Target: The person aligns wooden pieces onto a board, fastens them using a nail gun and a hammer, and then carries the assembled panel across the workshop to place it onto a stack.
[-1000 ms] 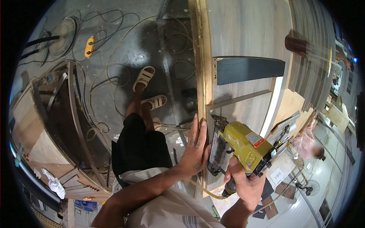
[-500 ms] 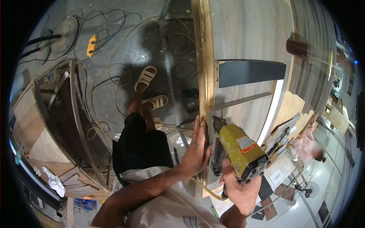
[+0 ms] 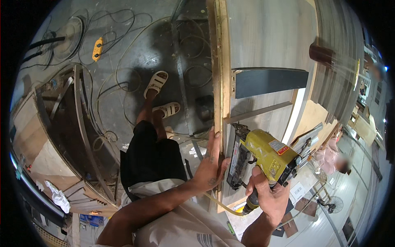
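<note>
Left hand (image 3: 210,161) flat, fingers extended upward; right hand (image 3: 267,196) fisted in a tight grip, both forearms raised.

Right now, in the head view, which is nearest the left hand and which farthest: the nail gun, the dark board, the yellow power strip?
1. Nail gun, just right of the left hand.
2. Dark board, up right on the panel.
3. Yellow power strip, far upper left on the floor.

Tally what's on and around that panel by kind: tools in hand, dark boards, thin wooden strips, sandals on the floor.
Yellow nail gun, held in the right hand: 1
Dark board on the panel: 1
Thin wooden strip across the panel: 1
White sandals: 2
Total: 5
The left hand lies flat against the panel edge.
</note>
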`<state>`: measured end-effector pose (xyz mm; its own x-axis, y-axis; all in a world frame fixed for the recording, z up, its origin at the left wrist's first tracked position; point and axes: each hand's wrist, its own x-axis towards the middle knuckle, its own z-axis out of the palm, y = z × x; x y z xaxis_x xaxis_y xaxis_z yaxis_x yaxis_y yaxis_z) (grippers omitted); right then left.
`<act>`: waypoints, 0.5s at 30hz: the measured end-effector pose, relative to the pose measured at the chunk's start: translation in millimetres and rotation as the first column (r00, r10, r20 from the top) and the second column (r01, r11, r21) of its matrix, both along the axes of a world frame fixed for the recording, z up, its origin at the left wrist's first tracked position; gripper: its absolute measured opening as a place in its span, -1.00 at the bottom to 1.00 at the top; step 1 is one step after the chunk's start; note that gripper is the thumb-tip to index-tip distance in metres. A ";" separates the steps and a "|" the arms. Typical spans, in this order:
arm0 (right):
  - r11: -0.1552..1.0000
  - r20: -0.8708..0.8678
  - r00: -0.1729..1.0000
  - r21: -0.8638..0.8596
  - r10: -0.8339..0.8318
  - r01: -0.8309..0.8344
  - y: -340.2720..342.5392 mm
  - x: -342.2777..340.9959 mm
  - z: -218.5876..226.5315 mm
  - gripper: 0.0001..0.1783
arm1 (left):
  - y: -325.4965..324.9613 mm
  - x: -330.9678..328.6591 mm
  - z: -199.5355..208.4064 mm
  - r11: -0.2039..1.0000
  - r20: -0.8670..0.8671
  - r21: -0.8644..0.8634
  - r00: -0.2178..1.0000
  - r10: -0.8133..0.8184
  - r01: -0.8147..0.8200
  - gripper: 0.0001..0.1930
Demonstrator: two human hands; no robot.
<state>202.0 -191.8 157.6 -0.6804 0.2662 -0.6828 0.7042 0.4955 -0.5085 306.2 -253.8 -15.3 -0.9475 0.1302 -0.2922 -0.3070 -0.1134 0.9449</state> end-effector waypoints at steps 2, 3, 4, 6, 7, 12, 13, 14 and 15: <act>1.000 0.002 1.000 -0.002 0.001 -0.001 -0.3 -0.9 -0.3 -0.84 | -0.5 -0.2 0.4 1.000 0.009 0.005 1.000 -0.002 0.002 -0.23; 1.000 0.001 1.000 -0.004 0.001 -0.001 -0.2 -1.4 -0.2 -0.83 | -0.6 -0.4 0.5 1.000 0.015 0.010 1.000 -0.005 0.005 -0.24; 1.000 0.002 1.000 -0.003 0.000 0.000 0.4 -1.7 -0.2 -0.83 | -0.3 0.1 0.5 1.000 0.016 0.011 1.000 -0.006 0.005 -0.24; 0.999 -0.009 0.999 -0.018 0.039 -0.039 2.1 -1.9 -0.1 -0.82 | 0.4 1.2 0.4 0.999 0.051 0.028 0.998 -0.024 0.022 -0.19; 0.999 -0.009 0.999 -0.018 0.038 -0.038 2.2 -2.1 0.4 -0.82 | 0.3 0.7 0.5 0.999 0.051 0.027 0.998 -0.025 0.024 -0.19; 0.998 -0.010 1.000 -0.061 0.004 -0.004 2.5 -0.2 0.3 -0.75 | -0.7 -1.9 1.9 1.000 0.029 -0.001 0.999 -0.029 0.029 -0.22; 0.998 -0.014 1.000 -0.064 0.000 -0.001 2.7 -0.4 0.0 -0.75 | -0.9 -1.8 2.1 0.999 0.026 -0.005 0.999 -0.032 0.033 -0.22; 0.997 -0.008 1.000 -0.070 0.018 -0.019 2.9 -1.1 -0.7 -0.76 | -0.6 -1.4 2.2 1.000 0.040 0.008 0.999 -0.030 0.030 -0.22; 0.996 -0.002 0.999 -0.077 0.038 -0.038 3.1 -1.5 -1.3 -0.76 | -0.2 -1.0 2.0 1.000 0.054 0.019 0.998 -0.026 0.025 -0.22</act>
